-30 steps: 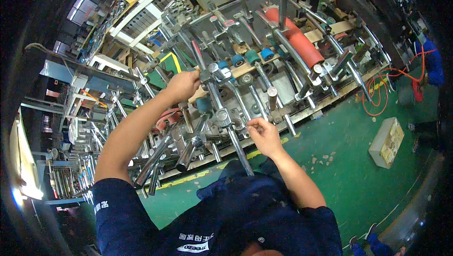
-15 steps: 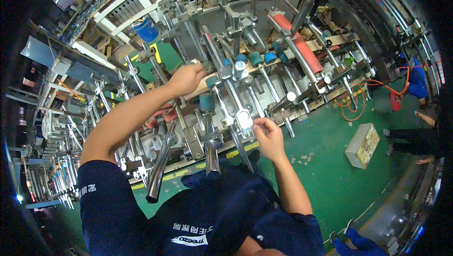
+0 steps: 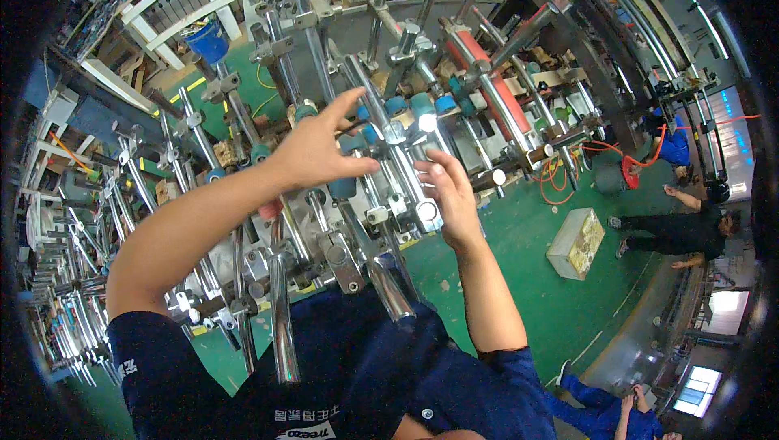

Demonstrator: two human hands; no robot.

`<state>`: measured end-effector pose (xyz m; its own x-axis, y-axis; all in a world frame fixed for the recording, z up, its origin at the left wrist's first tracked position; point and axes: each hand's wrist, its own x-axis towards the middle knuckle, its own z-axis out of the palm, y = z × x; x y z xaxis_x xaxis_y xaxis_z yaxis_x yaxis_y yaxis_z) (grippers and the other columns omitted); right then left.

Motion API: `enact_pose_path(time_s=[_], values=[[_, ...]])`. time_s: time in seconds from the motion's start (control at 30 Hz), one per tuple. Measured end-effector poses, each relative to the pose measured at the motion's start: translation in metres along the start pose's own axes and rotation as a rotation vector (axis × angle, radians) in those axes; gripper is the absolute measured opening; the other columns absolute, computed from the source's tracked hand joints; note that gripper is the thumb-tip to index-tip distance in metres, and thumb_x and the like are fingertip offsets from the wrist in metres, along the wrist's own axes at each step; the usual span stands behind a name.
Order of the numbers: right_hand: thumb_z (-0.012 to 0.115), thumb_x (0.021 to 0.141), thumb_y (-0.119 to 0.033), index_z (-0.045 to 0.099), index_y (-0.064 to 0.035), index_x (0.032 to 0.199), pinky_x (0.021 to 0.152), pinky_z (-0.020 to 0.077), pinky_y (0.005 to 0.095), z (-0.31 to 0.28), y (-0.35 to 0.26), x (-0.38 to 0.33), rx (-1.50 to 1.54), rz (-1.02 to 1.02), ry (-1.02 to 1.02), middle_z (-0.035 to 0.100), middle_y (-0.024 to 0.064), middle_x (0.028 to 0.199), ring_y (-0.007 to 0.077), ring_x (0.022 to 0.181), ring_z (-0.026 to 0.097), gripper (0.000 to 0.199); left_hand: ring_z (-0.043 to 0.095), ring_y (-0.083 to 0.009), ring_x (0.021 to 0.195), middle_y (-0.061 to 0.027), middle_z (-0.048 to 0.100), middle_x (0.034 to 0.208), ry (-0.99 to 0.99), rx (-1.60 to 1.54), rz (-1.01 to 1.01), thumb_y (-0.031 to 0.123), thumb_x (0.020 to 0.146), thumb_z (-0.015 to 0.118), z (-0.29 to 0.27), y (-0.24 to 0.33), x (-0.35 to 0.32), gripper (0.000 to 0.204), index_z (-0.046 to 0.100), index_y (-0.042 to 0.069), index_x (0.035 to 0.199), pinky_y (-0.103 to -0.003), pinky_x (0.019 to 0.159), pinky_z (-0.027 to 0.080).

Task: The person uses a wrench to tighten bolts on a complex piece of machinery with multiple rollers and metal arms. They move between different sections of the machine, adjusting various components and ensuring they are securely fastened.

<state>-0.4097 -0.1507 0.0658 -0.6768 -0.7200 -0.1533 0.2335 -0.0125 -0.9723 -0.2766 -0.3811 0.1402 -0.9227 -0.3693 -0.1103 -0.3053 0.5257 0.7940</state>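
I see the chrome bar [image 3: 405,171] between two hands: left hand [image 3: 315,152] spread wide, right hand [image 3: 456,198] half-curled, grip unclear. Beyond the bar, leftward, a blue bucket [image 3: 209,45], contents indistinct.

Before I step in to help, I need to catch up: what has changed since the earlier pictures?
The left hand, curled before, has opened wide beside the chrome bar. The right hand, pinched before, has loosened and moved farther forward along that bar; whether it touches it is unclear. The view has swung right. The red roller and pale box stayed put.
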Motion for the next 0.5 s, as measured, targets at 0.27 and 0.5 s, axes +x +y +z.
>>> enact_pose_path(time_s=[0.27, 0.5], values=[[0.068, 0.09, -0.01, 0.036, -0.0065, 0.147, 0.089, 0.0522, 0.0338, -0.008, 0.042, 0.04, -0.147, -0.026, 0.009, 0.058, 0.0167, 0.129, 0.0195, 0.106, 0.061, 0.066, 0.05, -0.042, 0.133, -0.0286, 0.044, 0.148, 0.199, 0.254, 0.055, 0.056, 0.055, 0.09, 0.014, 0.013, 0.027, 0.129, 0.024, 0.011, 0.156, -0.043, 0.109, 0.043], [0.077, 0.073, -0.02, 0.059, 0.0011, 0.123, 0.092, 0.0494, 0.0415, 0.005, 0.085, 0.082, -0.515, -0.395, 0.015, 0.062, 0.0202, 0.12, 0.0361, 0.111, 0.06, 0.058, 0.045, -0.045, 0.136, -0.0324, 0.032, 0.154, 0.141, 0.537, 0.033, 0.067, 0.047, 0.089, 0.0, 0.02, 0.038, 0.133, 0.033, 0.011, 0.154, -0.047, 0.108, 0.043]])
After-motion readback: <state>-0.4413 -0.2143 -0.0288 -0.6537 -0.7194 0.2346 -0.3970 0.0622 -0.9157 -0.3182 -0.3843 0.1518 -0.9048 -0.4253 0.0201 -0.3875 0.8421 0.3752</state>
